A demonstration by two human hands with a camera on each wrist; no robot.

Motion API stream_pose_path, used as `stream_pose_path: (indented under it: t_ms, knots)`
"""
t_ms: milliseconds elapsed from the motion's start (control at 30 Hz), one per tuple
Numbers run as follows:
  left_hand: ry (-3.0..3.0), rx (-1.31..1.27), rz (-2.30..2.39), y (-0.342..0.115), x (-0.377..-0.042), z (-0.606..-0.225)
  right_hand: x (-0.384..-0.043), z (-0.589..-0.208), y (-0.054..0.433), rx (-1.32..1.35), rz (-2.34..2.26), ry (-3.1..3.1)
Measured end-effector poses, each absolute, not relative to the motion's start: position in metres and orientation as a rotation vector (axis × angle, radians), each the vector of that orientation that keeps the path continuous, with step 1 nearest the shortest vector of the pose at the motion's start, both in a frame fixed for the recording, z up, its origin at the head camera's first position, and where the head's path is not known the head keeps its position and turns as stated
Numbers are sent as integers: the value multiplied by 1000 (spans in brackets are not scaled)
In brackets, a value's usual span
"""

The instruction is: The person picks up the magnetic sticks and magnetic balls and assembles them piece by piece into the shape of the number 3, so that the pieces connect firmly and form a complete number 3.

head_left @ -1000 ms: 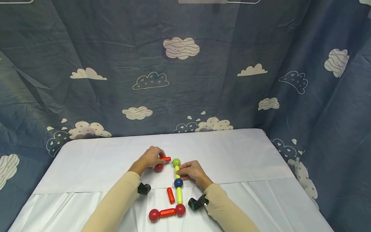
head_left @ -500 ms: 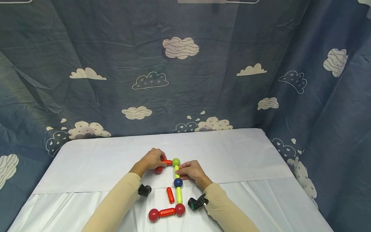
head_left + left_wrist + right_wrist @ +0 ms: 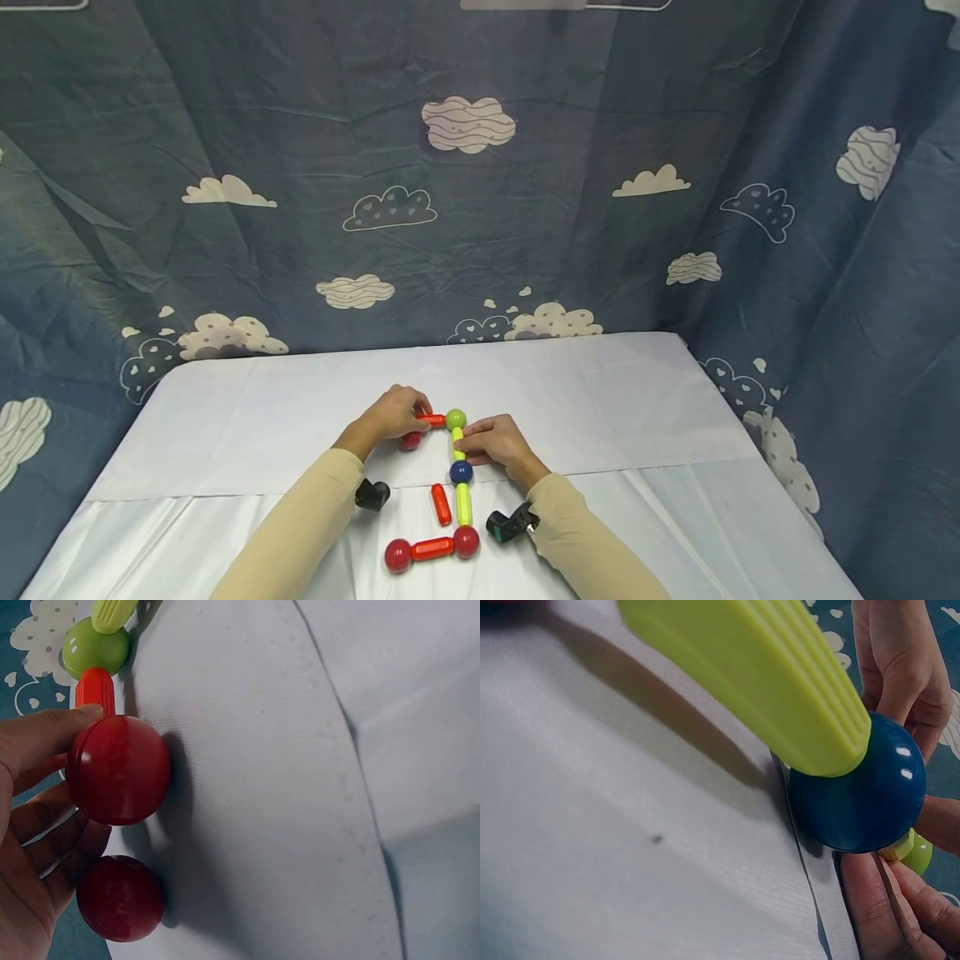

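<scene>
My left hand pinches a red toy rod, whose right end meets a green ball. Under that hand is a red ball. The left wrist view shows a near red ball at the rod's close end and another red ball beside the fingers. With thumb and fingers, my right hand holds a yellow-green rod between the green ball and a blue ball. From the blue ball a second yellow-green rod runs down to a red ball.
Another red rod links that lower red ball to a further red ball at left. A loose red rod lies beside the chain. White cloth covers the table; a dark blue cloud-patterned curtain hangs behind.
My left hand has shifted slightly right and nearer, bringing its red rod against the green ball; a gap lay between them a second ago. The right hand has stayed almost still.
</scene>
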State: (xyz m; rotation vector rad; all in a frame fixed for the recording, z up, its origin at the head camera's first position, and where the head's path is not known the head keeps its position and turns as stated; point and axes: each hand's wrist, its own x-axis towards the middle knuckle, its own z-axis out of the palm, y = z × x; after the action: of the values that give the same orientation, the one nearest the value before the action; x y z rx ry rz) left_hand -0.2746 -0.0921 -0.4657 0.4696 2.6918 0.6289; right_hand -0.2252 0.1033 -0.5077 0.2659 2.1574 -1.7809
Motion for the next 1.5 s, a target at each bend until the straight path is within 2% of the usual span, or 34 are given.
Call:
stream_pose_path:
  t_ms: [433,1133,1500]
  knots:
    - [2770,505,716,-108,-265,-468,-224,-507,103,263,-1780,2165]
    - [2858,607,593,-130,-250,-476,-224,-506,105,260,-1764,2183]
    - [2861,509,645,-131,-253,-477,-223,-505,103,255,-1770,2179]
